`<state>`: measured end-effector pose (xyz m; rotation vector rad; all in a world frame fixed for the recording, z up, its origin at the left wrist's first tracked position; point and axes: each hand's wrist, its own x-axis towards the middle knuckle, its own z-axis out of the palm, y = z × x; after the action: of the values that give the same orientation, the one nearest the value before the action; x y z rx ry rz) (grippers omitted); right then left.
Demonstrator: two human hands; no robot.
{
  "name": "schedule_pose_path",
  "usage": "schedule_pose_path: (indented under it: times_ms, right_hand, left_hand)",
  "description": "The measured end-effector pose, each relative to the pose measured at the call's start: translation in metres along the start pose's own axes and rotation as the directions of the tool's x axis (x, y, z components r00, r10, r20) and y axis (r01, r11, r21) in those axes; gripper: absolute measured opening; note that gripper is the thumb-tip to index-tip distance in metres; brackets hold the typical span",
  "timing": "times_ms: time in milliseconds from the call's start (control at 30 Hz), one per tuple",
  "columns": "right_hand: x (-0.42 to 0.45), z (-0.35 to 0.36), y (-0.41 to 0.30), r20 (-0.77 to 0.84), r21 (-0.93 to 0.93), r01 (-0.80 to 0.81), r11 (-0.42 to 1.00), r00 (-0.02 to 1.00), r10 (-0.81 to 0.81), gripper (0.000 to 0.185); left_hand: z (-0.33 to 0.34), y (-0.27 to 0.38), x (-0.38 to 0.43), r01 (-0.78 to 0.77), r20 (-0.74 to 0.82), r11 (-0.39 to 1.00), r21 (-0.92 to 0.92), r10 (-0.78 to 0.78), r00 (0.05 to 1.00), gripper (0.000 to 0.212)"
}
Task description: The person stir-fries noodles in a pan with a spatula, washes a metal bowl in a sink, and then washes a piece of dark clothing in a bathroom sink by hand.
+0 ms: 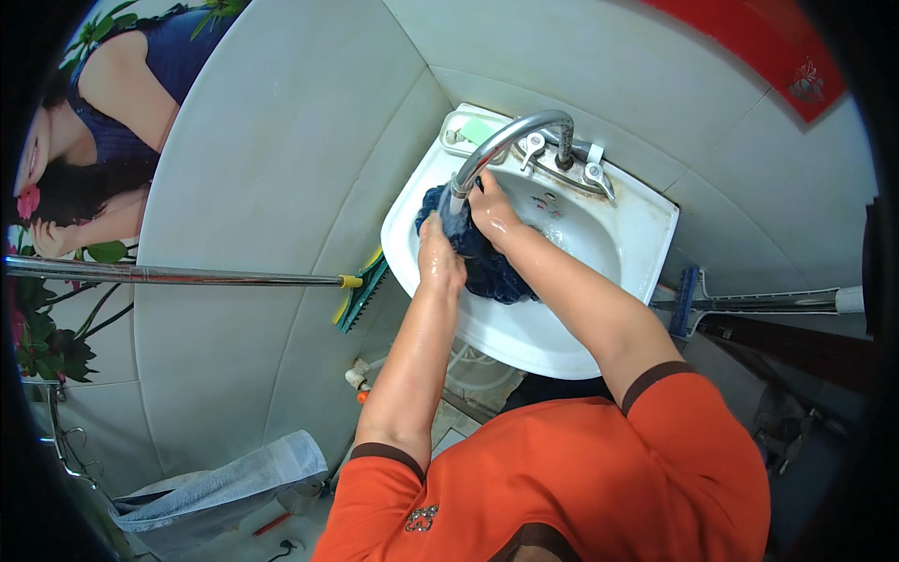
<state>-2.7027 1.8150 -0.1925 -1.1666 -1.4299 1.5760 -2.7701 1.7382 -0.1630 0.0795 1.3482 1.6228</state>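
Water runs from the curved chrome faucet (516,130) onto a wet dark blue cloth (491,270) in the white washbasin (534,344). My left hand (440,256) grips the cloth at its left side, just below the spout. On the far side of the stream, my right hand (493,211) holds the cloth's upper part, its fingertips partly hidden behind the spout. The bunched cloth hangs between my hands and rests against the basin's near inner wall. Both hands and forearms glisten with water.
A soap dish (460,137) with green soap sits on the basin's back left corner, beside the tap handles (595,175). A green floor squeegee (362,291) leans at the left, a blue-headed mop (685,302) at the right. A grey towel (232,485) hangs lower left.
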Motion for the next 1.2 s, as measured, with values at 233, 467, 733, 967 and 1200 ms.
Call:
schedule_pose_path:
  times_ms: [233, 467, 733, 967, 1200]
  right_hand:
    - [-0.046, 0.011, 0.008, 0.087, -0.293, 0.14, 0.946, 0.989, -0.119, 0.045]
    - [-0.049, -0.004, -0.002, 0.187, 0.217, -0.455, 0.864, 0.888, 0.421, 0.055]
    - [-0.057, -0.084, -0.032, 0.174, 0.322, -0.391, 0.862, 0.92, 0.352, 0.035]
    - [-0.083, -0.156, -0.036, -0.137, 0.103, -0.144, 0.984, 0.978, 0.157, 0.038]
    - [-0.124, -0.167, -0.027, -0.206, -0.469, 0.069, 0.881, 0.961, -0.185, 0.034]
  left_hand:
    - [-0.003, -0.011, -0.013, 0.072, -0.161, 0.982, 0.173, -0.044, 0.986, 0.038]
    - [-0.002, -0.01, -0.029, -0.508, 0.37, 0.36, 0.783, 0.387, 0.844, 0.037]
    - [-0.076, 0.012, -0.015, -0.432, 0.398, 0.049, 0.9, 0.309, 0.864, 0.026]
    - [-0.119, 0.063, -0.01, -0.48, 0.458, -0.263, 0.837, 0.817, 0.351, 0.019]
    - [-0.031, 0.141, -0.094, -0.564, 0.171, 0.816, 0.127, 0.542, 0.823, 0.013]
